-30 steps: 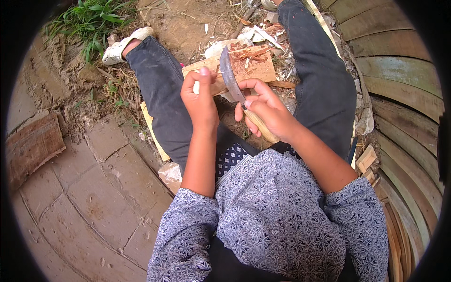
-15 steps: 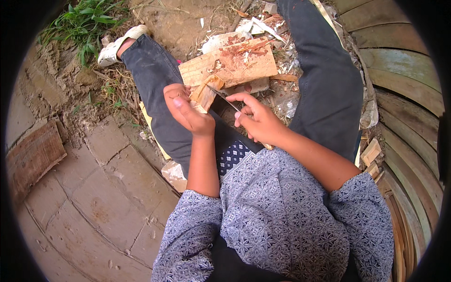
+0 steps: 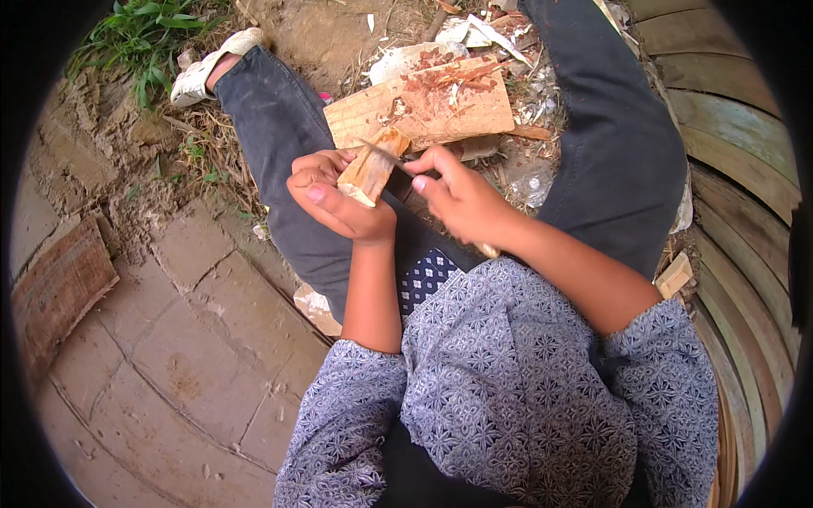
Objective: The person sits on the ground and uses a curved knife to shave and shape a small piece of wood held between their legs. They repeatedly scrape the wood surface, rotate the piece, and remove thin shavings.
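My left hand (image 3: 334, 199) grips a short pale block of wood (image 3: 371, 169), held tilted in front of me above my lap. My right hand (image 3: 461, 199) is closed around a knife handle whose light end (image 3: 487, 251) sticks out below my wrist. The thin blade (image 3: 385, 155) runs left from my fingers and lies against the upper side of the block. Just beyond both hands a flat wooden board (image 3: 423, 110) lies on the ground between my legs, strewn with reddish shavings.
I sit on the ground with both legs in dark trousers (image 3: 279, 135) spread; a white shoe (image 3: 203, 72) is at upper left. Paving slabs (image 3: 169, 339) lie to my left, curved wooden planks (image 3: 745, 169) to my right. Scraps and shavings (image 3: 525, 178) litter the dirt. Grass (image 3: 135, 42) grows at upper left.
A second ago the knife blade pointed upward in my right hand. It has swung down and now lies against the wood block. Both hands have shifted slightly downward and left.
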`<state>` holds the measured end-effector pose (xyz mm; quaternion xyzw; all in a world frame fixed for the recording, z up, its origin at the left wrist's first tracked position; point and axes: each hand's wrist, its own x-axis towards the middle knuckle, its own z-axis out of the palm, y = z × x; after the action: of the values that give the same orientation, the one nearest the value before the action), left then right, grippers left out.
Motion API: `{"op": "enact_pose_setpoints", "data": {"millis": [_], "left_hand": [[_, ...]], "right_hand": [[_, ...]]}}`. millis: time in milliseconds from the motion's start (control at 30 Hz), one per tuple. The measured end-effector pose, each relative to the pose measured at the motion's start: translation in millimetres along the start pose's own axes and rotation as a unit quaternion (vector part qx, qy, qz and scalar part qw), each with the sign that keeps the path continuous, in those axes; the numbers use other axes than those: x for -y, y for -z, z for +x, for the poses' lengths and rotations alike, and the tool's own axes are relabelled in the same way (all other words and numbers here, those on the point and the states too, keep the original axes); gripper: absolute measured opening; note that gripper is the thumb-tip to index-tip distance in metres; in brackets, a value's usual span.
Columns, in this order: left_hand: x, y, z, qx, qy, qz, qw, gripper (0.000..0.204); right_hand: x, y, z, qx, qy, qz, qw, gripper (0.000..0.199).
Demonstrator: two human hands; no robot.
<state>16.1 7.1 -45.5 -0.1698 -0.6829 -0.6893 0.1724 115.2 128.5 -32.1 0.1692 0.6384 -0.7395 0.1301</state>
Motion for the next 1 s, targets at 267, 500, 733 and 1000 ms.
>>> {"op": "enact_pose_setpoints", "data": {"millis": [267, 500, 733, 1000], "left_hand": [[-7, 4, -5, -0.013, 0.033, 0.050, 0.998, 0.038], [-7, 10, -4, 0.022, 0.035, 0.065, 0.997, 0.038], [-6, 14, 0, 0.018, 0.046, 0.057, 0.997, 0.038], [-4, 14, -3, 0.026, 0.039, 0.081, 0.996, 0.035]], "right_hand": [[22, -1, -18, 0.056, -0.028, 0.061, 0.996, 0.026], [17, 11, 5, 0.058, -0.116, 0.011, 0.991, 0.029], [26, 3, -6, 0.042, -0.063, 0.027, 0.997, 0.026], [13, 13, 10, 0.043, -0.111, -0.008, 0.993, 0.030]]}}
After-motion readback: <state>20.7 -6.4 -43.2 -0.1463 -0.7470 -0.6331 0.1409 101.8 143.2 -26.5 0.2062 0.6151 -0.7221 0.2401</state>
